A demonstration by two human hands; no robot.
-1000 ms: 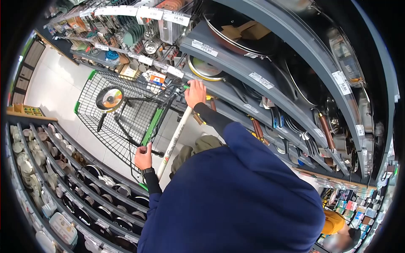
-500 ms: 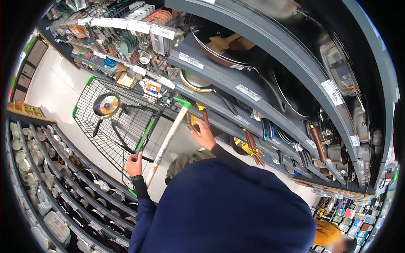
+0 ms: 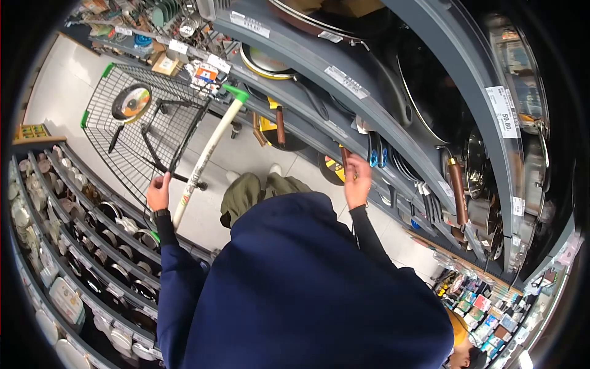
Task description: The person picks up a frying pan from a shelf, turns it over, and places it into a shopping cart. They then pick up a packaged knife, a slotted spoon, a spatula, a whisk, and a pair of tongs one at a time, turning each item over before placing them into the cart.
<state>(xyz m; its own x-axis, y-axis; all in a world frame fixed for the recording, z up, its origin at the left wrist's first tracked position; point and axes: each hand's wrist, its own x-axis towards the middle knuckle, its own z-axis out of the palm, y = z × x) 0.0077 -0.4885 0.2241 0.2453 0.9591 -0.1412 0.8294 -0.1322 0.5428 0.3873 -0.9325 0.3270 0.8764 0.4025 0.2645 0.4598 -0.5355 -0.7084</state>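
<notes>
My left hand (image 3: 158,194), a dark band on its wrist, has its fingers pressed together at the near left side of the wire shopping cart (image 3: 117,165), seemingly on its rim. A black frying pan (image 3: 131,103) with a round printed label lies inside the basket. On the right, my right hand (image 3: 357,182) is curled at the brown handle (image 3: 345,151) of a pan on the lower shelf; the fingers hide the handle's end. Close by, another dark pan with a yellow label (image 3: 332,169) shows. A second brown handle (image 3: 281,126) juts out further along.
The cart's white push bar (image 3: 208,147) with green ends crosses before me. Pan shelves (image 3: 344,83) line the right, crockery shelves (image 3: 86,243) the left. Kitchen tools hang at the back. A person in yellow (image 3: 458,329) is at the lower right.
My right hand has gone from one brown pan handle to another further right. The view has shifted, so the cart and my left hand appear higher and further left.
</notes>
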